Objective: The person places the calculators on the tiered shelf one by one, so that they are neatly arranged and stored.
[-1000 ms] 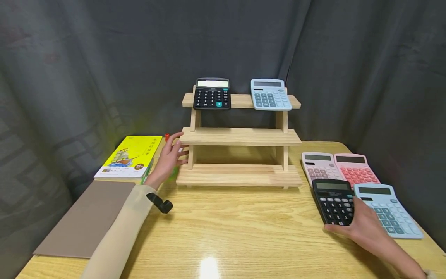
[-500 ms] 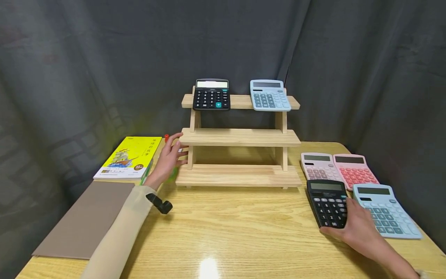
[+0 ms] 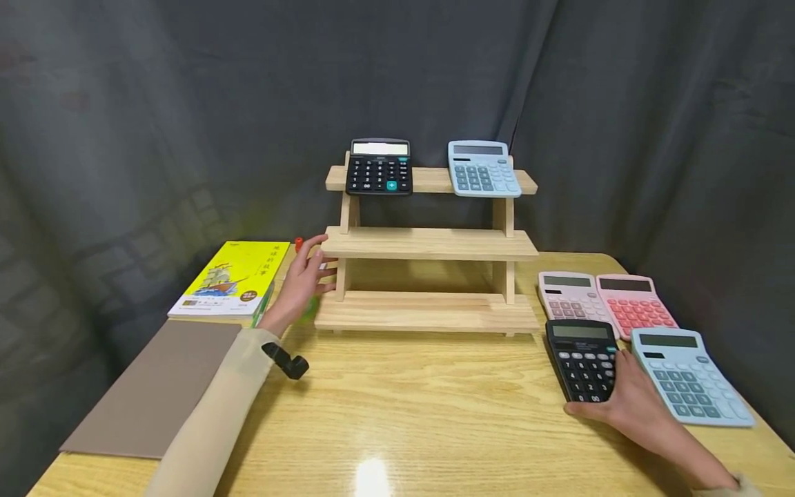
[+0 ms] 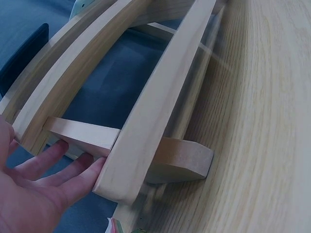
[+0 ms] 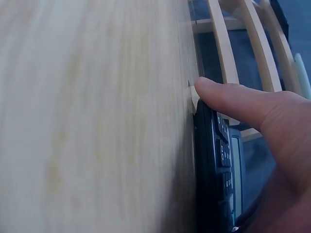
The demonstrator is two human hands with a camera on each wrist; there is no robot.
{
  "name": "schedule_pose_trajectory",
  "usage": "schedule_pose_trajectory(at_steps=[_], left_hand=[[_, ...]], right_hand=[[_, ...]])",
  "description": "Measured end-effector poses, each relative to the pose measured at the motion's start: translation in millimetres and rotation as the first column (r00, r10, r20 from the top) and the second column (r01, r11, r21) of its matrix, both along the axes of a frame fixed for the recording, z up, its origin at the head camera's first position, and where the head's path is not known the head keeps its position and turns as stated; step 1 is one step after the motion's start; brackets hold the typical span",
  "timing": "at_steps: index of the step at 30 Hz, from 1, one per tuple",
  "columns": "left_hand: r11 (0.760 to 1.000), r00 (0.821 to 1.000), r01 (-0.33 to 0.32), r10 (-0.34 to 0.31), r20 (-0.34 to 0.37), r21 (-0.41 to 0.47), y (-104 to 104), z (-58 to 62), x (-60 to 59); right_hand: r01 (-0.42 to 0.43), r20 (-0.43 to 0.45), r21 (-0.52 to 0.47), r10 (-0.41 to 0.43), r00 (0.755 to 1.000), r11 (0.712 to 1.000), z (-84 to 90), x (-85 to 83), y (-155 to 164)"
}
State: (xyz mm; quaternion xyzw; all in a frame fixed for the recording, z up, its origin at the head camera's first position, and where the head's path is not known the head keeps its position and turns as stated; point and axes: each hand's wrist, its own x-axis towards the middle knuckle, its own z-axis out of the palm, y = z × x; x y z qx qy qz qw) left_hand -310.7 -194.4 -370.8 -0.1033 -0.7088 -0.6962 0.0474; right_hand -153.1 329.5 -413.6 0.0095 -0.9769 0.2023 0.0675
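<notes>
Topping shelf (image 3: 428,243): black calculator (image 3: 379,167); blue calculator (image 3: 482,169)

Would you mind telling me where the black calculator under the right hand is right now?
In the head view, the black calculator lies on the table's right side, gripped by the right hand, with the blue calculator to its right.

Glossy wood table (image 3: 435,414), plastic calculator (image 3: 580,359)

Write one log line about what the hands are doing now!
left hand: steadies wooden shelf | right hand: grips black calculator on table
</notes>
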Motion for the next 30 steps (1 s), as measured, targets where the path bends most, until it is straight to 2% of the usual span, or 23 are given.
schedule_pose_trajectory(at_steps=[15, 21, 30], left_hand=[[1.0, 1.0, 0.006, -0.006, 0.003, 0.004, 0.8, -2.6, -0.4], [1.0, 1.0, 0.009, -0.009, -0.003, 0.01, 0.2, -2.1, 0.0], [1.0, 1.0, 0.01, -0.01, -0.02, -0.001, -1.6, -2.2, -0.5]], right_hand=[[0.052, 0.042, -0.09, -0.049, 0.998, 0.995, 4.9, 3.4, -2.7], [0.071, -0.015, -0.096, -0.072, 0.997, 0.993, 12.3, 9.5, -8.8], [0.052, -0.111, -0.072, -0.06, 0.992, 0.996, 37.0, 13.9, -23.7]])
